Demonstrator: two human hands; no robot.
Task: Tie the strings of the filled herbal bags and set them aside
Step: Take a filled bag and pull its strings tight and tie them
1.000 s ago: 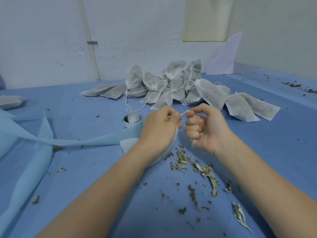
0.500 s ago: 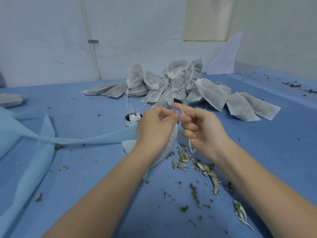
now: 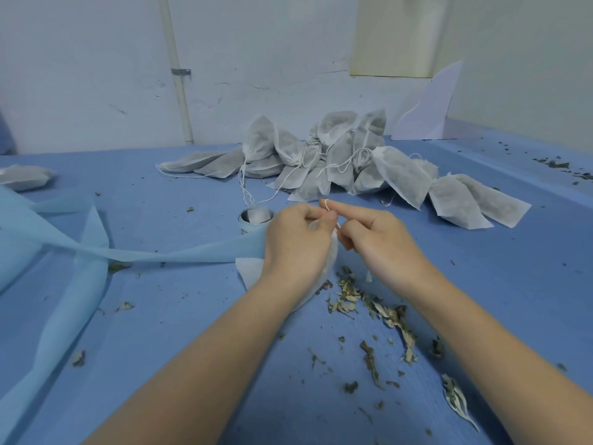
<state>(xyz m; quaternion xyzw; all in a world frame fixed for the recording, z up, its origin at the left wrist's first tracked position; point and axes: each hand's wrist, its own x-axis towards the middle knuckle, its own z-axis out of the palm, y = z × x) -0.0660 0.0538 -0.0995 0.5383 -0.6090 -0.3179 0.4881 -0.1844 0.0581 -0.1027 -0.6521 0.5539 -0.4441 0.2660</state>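
Observation:
A white filled herbal bag (image 3: 330, 261) lies on the blue table, mostly hidden under my left hand (image 3: 296, 242), which grips its neck. Its white string (image 3: 326, 205) loops round the extended forefinger of my right hand (image 3: 378, 244), and the thumb and other fingers of that hand pinch the string just right of the bag's neck. The two hands touch at the fingertips. A pile of several filled bags (image 3: 337, 159) with loose strings lies behind the hands, near the wall.
Dried leaf crumbs (image 3: 375, 306) are scattered in front of my right hand. A pale blue fabric strip (image 3: 96, 248) runs across the left side. A small round tin (image 3: 255, 218) stands behind my left hand. One more bag (image 3: 24, 176) lies at far left.
My right hand has gone from a closed fist pulling the string to an extended forefinger with the string looped round its tip. Both hands have shifted slightly away from me.

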